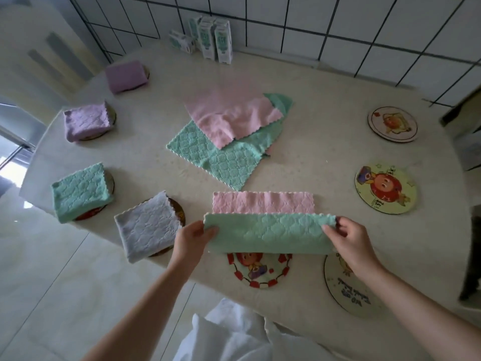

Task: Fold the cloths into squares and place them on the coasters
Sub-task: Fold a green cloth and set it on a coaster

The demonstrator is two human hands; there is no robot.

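I have the two-sided cloth [268, 233] pinched at both short ends, left hand [192, 238] on one and right hand [348, 238] on the other, fingers curled round the edge. It sits at the near edge of the counter [312, 152], green half lifted over toward the pink half lying flat. Gripping both ends, I judge, keeps the fold line straight. It partly covers the red-bordered coaster [257, 269], likely its destination. Four folded cloths rest on coasters at left: far purple square [127, 75], near purple square [86, 122], green square [80, 191], grey square [147, 227]. Four coasters are bare: the red-bordered one, the near-right coaster [346, 285], the yellow coaster [385, 188] and the far-right coaster [392, 124]. Mid-counter a loose pink cloth [231, 113] overlaps a loose green cloth [223, 157]; I cannot tell if more lie beneath.
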